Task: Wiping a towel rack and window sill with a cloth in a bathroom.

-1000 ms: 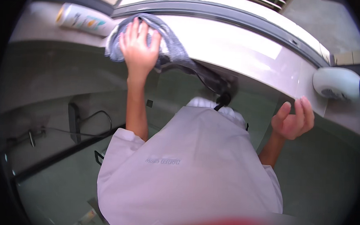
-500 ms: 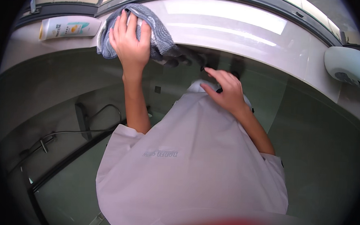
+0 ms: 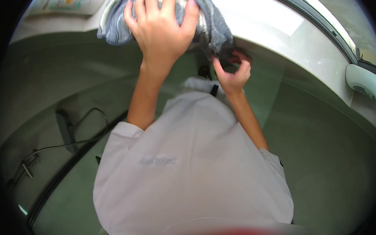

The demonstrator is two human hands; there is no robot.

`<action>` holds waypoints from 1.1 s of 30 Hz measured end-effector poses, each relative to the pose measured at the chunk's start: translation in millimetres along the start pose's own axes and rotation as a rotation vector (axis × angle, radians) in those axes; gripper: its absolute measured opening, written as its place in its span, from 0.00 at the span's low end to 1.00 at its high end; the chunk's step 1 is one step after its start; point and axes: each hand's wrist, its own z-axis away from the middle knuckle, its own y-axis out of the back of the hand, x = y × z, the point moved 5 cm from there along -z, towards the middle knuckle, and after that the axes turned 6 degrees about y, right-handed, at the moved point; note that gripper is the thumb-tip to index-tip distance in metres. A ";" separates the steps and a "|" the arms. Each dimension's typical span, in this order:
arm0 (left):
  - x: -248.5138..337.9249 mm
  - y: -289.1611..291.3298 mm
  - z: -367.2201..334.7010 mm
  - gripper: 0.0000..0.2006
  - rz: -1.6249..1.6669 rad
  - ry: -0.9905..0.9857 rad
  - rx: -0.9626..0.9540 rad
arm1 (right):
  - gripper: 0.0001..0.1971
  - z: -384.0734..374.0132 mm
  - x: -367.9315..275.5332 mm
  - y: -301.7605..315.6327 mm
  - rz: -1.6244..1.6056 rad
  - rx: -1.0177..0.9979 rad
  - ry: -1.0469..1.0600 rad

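Left hand [image 3: 165,31] spread flat on a blue-grey towel [image 3: 216,23].
The towel lies bunched on the glossy white windowsill [image 3: 267,19], draping over its front edge; the right hand [image 3: 234,73], fingers half-curled and blurred, is by its hanging end, whether gripping I cannot tell; a white bottle [image 3: 71,0] lies just left of the towel.

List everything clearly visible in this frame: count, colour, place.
Sill: one, white, across the top
Towel: one, blue-grey and white, on the sill
Printed bottle: one, white, teal and orange, upper left
Second bottle: one, white, far right
Window frame: one, dark grey, upper right
Hose: one, dark, lower left
Wall fixture: one, dark, beside the hose
Shirt: one, pale, centre
Left hand: one, bare, spread on the towel
Right hand: one, bare, by the towel's lower right
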 end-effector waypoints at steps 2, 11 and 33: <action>11.5 17.5 -13.2 0.26 0.021 -0.002 -0.002 | 0.32 0.8 1.3 -8.0 0.012 0.038 -0.049; 0.0 -0.6 0.8 0.29 0.073 0.016 -0.018 | 0.27 20.3 10.6 -5.9 0.038 0.006 -0.137; -2.4 -3.2 1.1 0.28 0.048 -0.002 0.088 | 0.12 -20.8 5.7 120.7 0.287 0.247 -0.058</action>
